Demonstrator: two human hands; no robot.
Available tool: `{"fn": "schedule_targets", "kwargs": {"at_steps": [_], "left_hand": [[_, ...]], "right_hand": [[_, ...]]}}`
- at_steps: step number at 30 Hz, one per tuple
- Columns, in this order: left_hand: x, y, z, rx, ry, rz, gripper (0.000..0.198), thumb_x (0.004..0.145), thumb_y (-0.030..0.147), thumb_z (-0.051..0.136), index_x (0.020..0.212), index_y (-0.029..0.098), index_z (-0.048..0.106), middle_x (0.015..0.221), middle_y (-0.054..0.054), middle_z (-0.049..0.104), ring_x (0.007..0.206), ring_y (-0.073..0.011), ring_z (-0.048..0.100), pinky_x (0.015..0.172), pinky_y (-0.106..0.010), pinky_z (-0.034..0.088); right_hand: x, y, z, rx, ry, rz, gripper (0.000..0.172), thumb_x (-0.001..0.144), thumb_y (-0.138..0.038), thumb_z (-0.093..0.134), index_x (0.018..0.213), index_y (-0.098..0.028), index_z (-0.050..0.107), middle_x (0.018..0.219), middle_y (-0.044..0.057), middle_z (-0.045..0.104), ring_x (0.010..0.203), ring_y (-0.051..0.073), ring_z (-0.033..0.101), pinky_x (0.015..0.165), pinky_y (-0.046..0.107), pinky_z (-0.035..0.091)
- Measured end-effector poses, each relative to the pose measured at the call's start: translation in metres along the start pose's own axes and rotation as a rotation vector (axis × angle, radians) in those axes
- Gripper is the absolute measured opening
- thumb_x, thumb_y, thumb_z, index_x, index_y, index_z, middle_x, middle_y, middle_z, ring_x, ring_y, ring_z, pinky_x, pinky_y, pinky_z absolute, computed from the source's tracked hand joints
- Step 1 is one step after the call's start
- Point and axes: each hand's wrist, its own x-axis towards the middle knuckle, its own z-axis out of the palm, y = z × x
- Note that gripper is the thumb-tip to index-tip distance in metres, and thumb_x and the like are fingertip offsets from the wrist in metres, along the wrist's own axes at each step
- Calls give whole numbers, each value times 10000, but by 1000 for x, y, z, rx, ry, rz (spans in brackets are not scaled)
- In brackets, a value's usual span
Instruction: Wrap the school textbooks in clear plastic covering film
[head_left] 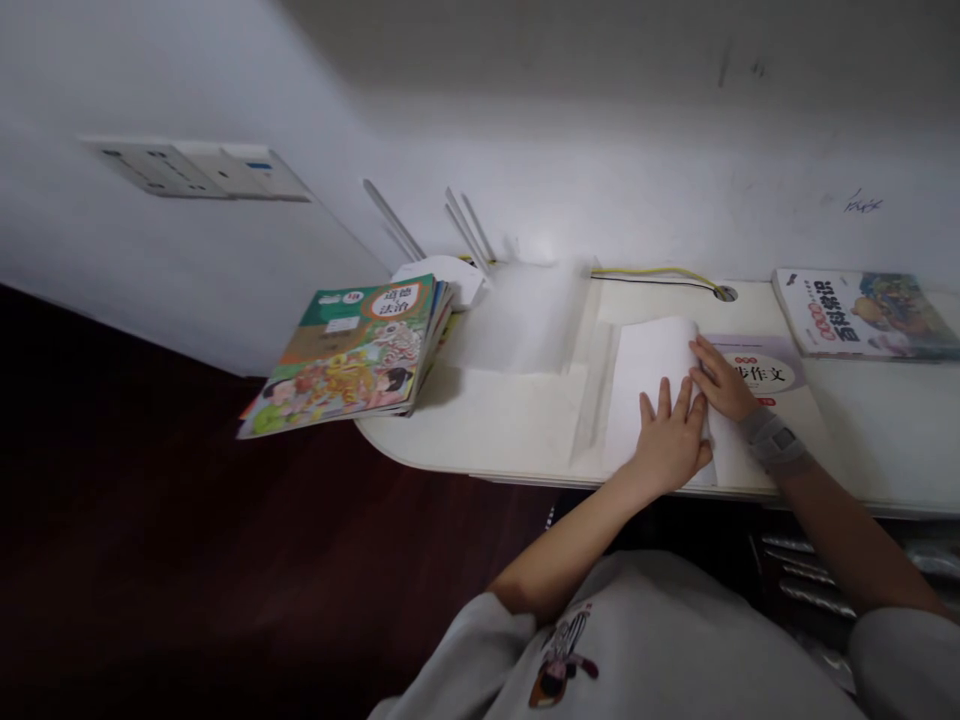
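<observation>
A white paper sheet or cover (651, 355) lies on the table, its right edge raised in a soft fold. Pressed flat on it with fingers spread is my left hand (670, 442). My right hand (721, 382), with a grey band at the wrist, rests along the fold with its fingers stretched out. Partly under that hand is a pale book with Chinese print on its cover (784, 405); whether the white sheet belongs to it I cannot tell. Clear plastic film (596, 400) shows along the sheet's left side.
A stack of colourful textbooks (349, 350) overhangs the table's rounded left end. Behind it stands a white router with antennas (442, 275). Translucent plastic covers (525, 320) lie beside it. Another book (870, 315) sits at right. A yellow cable (660, 272) enters a table hole.
</observation>
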Motion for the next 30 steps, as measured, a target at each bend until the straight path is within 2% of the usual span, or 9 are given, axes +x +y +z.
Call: {"fn": "schedule_targets", "kwargs": {"at_steps": [6, 11, 16, 22, 26, 30], "left_hand": [[-1, 2, 1, -6, -24, -1, 663, 865, 389, 465, 1428, 103, 263, 1533, -166, 143, 1374, -435, 94, 1024, -645, 245], [-2, 5, 3, 19, -1, -11, 651, 869, 389, 455, 1424, 102, 273, 1530, -162, 160, 1371, -431, 115, 1030, -626, 251], [-2, 6, 4, 17, -33, 7, 642, 876, 367, 440, 1427, 90, 263, 1527, -168, 168, 1371, -436, 106, 1026, -628, 257], [0, 8, 8, -18, -68, 6, 729, 870, 480, 431, 1440, 81, 212, 1522, -197, 156, 1369, -446, 95, 1013, -646, 246], [2, 11, 9, -54, -94, -5, 766, 864, 462, 444, 1452, 66, 156, 1532, -199, 96, 1368, -447, 100, 1023, -642, 236], [2, 7, 12, -8, -51, -36, 738, 852, 398, 474, 1453, 91, 178, 1537, -177, 98, 1370, -442, 100, 1026, -651, 223]], "right_hand": [[0, -1, -1, -21, -2, 0, 508, 859, -402, 446, 1331, -218, 474, 1454, 74, 379, 1345, 234, 325, 1112, 454, 267], [0, 2, 1, -36, 27, -17, 494, 834, -376, 483, 1295, -202, 515, 1437, 85, 405, 1326, 242, 359, 1100, 441, 292], [0, 4, 1, -61, 12, -15, 479, 813, -351, 508, 1263, -191, 545, 1445, 99, 389, 1319, 257, 369, 1091, 456, 301], [0, 3, 1, -113, 36, 1, 435, 796, -325, 513, 1195, -173, 596, 1425, 119, 414, 1299, 262, 399, 1080, 457, 319], [0, 4, 1, -135, 81, 17, 461, 796, -315, 494, 1217, -145, 574, 1400, 148, 440, 1277, 254, 430, 1074, 445, 331], [0, 2, 3, -139, 61, 2, 503, 817, -358, 482, 1277, -157, 519, 1404, 134, 439, 1296, 257, 404, 1081, 458, 321]]}}
